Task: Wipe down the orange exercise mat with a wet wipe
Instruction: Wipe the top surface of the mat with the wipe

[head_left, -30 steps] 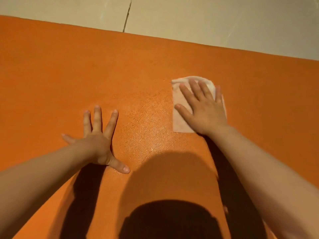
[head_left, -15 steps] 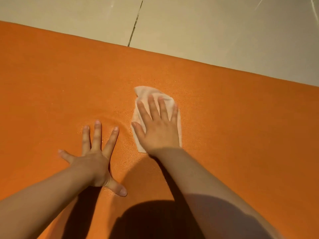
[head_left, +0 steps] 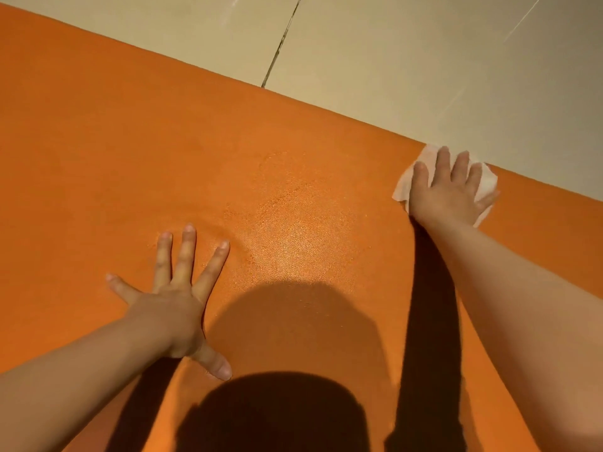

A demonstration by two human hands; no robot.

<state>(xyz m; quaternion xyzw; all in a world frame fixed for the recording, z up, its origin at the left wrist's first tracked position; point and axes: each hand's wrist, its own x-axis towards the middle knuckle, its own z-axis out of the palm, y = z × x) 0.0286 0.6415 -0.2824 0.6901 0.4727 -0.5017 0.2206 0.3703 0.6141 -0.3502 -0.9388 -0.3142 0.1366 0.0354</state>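
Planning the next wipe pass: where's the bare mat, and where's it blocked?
Free: orange mat from the left hand up to its far edge, and the glossy stretch between both hands. Blocked: far right edge, where the right hand presses the wet wipe, and under the left palm.

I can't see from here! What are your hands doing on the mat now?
Left hand flat on orange mat, fingers spread. Right hand pressing wet wipe at the mat's far edge. Nothing in the way.

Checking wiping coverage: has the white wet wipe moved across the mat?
Yes. The white wet wipe slid right and away, reaching the orange exercise mat's far edge.
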